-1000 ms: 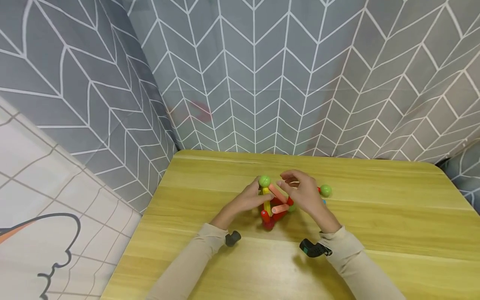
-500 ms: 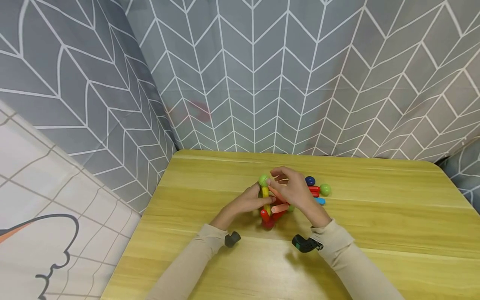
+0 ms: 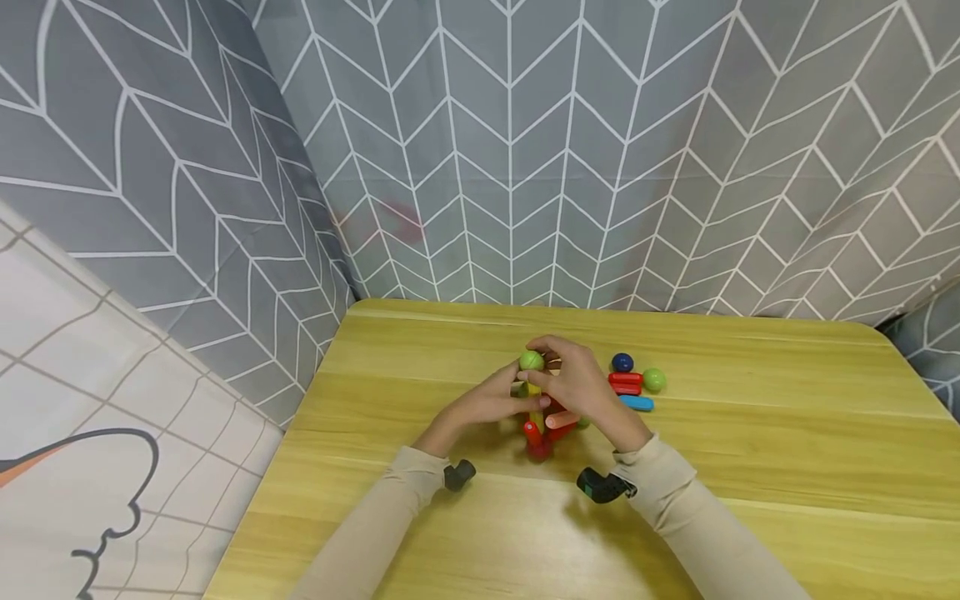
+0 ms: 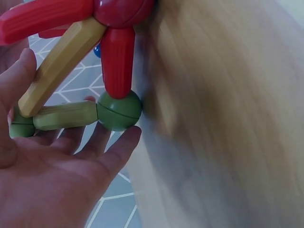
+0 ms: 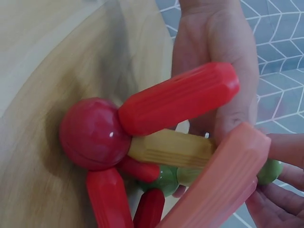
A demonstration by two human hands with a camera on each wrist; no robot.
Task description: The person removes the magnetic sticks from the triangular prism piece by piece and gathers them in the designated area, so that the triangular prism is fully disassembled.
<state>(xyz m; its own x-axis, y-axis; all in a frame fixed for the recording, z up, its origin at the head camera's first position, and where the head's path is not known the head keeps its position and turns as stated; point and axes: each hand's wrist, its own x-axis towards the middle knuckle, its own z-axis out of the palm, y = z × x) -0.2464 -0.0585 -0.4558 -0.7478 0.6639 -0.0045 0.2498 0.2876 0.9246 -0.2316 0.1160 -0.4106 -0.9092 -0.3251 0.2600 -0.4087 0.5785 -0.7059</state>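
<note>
Right hand (image 3: 573, 383) has shifted leftward, closing on the top green ball (image 3: 531, 361) and uncovering a navy ball (image 3: 622, 362) and red rods (image 3: 626, 379); left hand (image 3: 491, 400) has barely moved.

Stick-and-ball frame (image 3: 536, 410) held about mid-worktop (image 3: 750, 433), between both hands. Left grip: closed round the frame, thumb across the yellow rod's near side, other fingers behind. Right grip: nearly closed, thumb and forefinger about the top green ball. Whether it also touches a rod, cannot tell.

Step in hand, as I judge it: settling the joint at that ball. Next move seems to call for a still left hand and light pressure from the right, then letting go without tugging. Slack joints could twist.

Left wrist view: one face reads as a triangle, balls at its corners. Lower green ball (image 4: 119, 110) takes a red rod and an olive rod (image 4: 66, 115). Balls glossy, round, with a thin seam. Rods faceted, grooved lengthwise, tapered at the ends; look like plastic.

Salmon rod (image 5: 218, 180) and the upper red rod (image 5: 180, 99) each show an end without a ball.

Spares right of the frame: also a loose green ball (image 3: 654, 380) and light-blue rod (image 3: 637, 403). Worktop wood-grained.
</note>
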